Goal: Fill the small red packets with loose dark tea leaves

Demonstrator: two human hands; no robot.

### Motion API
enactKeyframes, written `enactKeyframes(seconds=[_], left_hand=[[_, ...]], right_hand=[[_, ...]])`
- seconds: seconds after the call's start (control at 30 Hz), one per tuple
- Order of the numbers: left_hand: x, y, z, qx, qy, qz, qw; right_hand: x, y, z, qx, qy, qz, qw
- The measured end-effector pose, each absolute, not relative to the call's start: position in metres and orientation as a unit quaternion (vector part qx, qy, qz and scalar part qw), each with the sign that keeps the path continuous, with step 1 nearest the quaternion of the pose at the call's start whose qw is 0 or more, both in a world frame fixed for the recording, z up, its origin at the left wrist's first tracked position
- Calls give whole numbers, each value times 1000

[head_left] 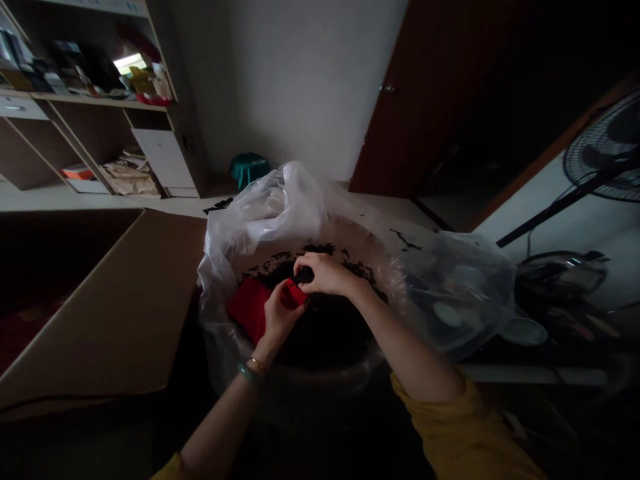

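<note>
A big clear plastic bag (280,207) stands open in front of me, filled with dark loose material (330,327). My left hand (280,313) is closed around a small red packet (293,295) over the bag's mouth. A larger red piece (247,308) lies just left of it inside the bag. My right hand (323,273) pinches a pinch of the dark material at the packet's top edge. Both wrists reach in from below, the left one wearing bangles (253,369).
An open cardboard box flap (115,313) lies to the left. Shelves (90,100) with clutter stand at the back left, a green bag (249,168) by the wall. A standing fan (607,150) and metal pots (560,273) are at the right. A brown door (425,93) is behind.
</note>
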State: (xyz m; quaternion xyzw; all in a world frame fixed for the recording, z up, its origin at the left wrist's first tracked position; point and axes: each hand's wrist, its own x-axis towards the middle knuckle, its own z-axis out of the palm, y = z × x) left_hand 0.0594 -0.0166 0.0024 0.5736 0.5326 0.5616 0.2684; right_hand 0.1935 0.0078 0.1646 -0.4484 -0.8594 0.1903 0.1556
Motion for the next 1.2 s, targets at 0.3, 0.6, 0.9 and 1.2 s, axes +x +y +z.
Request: enactKeyframes(seconds=[0.3, 0.6, 0.9, 1.2], left_hand=[[61, -20, -3, 594, 558, 529, 237], [59, -19, -7, 595, 560, 529, 231], [59, -21, -6, 600, 561, 524, 224], [59, -22, -5, 609, 561, 516, 220]], right_hand=[[194, 4, 155, -481, -857, 169, 77], [187, -6, 142, -487, -838, 167, 179], [200, -4, 139, -474, -855, 184, 101], [185, -4, 130, -509, -832, 162, 151]])
